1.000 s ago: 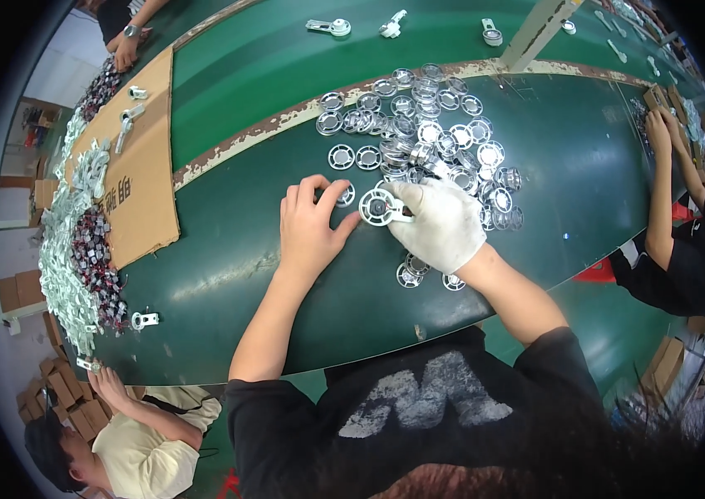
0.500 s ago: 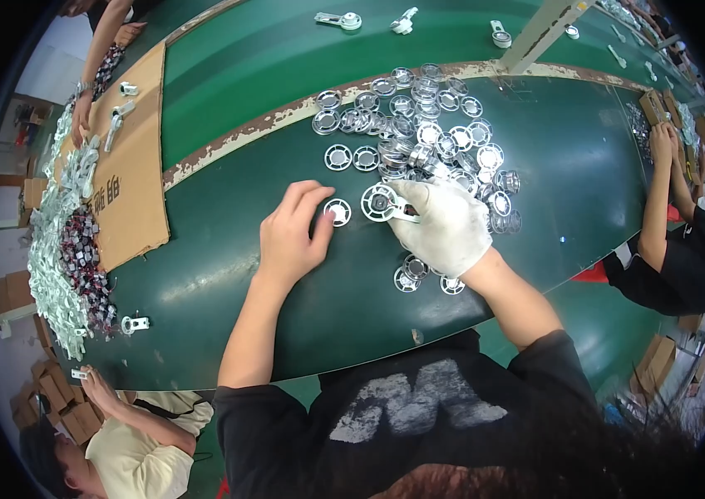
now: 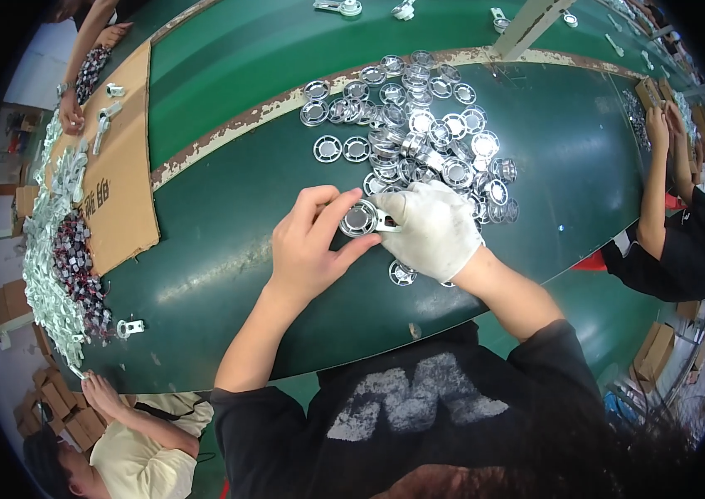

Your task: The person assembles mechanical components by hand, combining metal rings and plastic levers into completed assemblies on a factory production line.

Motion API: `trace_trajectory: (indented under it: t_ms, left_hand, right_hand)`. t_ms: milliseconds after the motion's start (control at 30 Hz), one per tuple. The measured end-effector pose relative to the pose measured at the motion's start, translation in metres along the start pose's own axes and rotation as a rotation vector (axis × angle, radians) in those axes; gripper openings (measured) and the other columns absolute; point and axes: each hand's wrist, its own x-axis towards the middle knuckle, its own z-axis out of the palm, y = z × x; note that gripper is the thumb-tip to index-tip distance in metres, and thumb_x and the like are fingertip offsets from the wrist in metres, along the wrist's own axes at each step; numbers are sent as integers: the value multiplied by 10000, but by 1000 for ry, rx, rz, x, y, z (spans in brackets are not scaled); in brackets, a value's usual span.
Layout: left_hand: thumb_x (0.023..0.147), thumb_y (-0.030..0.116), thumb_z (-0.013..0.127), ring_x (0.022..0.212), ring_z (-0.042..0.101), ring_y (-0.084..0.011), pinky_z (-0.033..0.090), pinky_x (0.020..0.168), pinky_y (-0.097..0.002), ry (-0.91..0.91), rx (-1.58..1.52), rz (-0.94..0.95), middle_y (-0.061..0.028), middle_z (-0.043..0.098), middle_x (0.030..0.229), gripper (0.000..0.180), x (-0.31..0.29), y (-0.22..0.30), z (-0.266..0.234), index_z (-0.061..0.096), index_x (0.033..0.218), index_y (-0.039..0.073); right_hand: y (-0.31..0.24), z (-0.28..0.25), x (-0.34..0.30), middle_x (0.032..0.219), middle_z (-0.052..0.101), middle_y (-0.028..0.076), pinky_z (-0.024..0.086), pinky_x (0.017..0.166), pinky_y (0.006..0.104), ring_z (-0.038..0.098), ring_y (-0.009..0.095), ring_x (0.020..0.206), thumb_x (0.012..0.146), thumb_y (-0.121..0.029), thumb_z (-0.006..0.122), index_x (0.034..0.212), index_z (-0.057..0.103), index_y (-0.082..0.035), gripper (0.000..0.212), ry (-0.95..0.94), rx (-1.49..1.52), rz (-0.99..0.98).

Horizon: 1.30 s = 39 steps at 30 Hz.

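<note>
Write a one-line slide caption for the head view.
Bare left hand and gloved right hand hold a round metal disc over a green table.

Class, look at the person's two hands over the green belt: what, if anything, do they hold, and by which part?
Both hands hold one round silver spoked disc: the bare left hand pinches its rim, and the gloved right hand meets its right edge.

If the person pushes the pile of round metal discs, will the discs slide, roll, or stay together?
The pile of round metal discs would probably spread and slide: the pieces look flat, shiny and loose on the smooth green table. Most lie flat, so rolling seems unlikely. They look stiff, like the disc between both hands.
</note>
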Motion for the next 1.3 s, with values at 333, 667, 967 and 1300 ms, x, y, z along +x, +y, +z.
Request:
trace_trajectory:
  t_ms: [333, 667, 967, 1300]
  left_hand:
    - [706, 206, 915, 1072, 717, -305, 591, 890, -360, -2, -188, 29, -160, 715, 1201, 606, -7, -5, 8, 661, 1224, 21]
    - [716, 177, 901, 1126, 705, -313, 572, 953, -367, -67, -311, 29, -172, 714, 1232, 596, -4, -11, 2, 664, 1235, 4]
    - [718, 204, 886, 1003, 729, -288, 586, 850, -345, -85, -324, 78, -131, 720, 1226, 593, 1, -10, -2, 671, 1243, 33]
    - [647, 101, 846, 969, 668, -296, 589, 807, -370, -148, -156, 397, -103, 711, 1216, 572, 9, 12, -19, 687, 1190, 18]
  right_hand:
    - [1, 11, -5, 723, 656, 72, 527, 664, 406, 656, 287, 712, 673, -206, 830, 984, 758, -138, 326, 35, 8, -41]
    - [-1, 8, -2, 711, 640, 86, 519, 651, 418, 649, 300, 695, 682, -169, 811, 958, 740, -108, 291, -18, 48, -28]
    - [-2, 7, -2, 717, 662, 107, 537, 648, 438, 673, 315, 704, 734, -211, 779, 923, 729, -105, 223, 5, 86, -44]
    - [14, -18, 1, 840, 707, 195, 549, 745, 427, 719, 357, 812, 938, -463, 625, 1135, 638, -13, 491, -660, 772, 53]
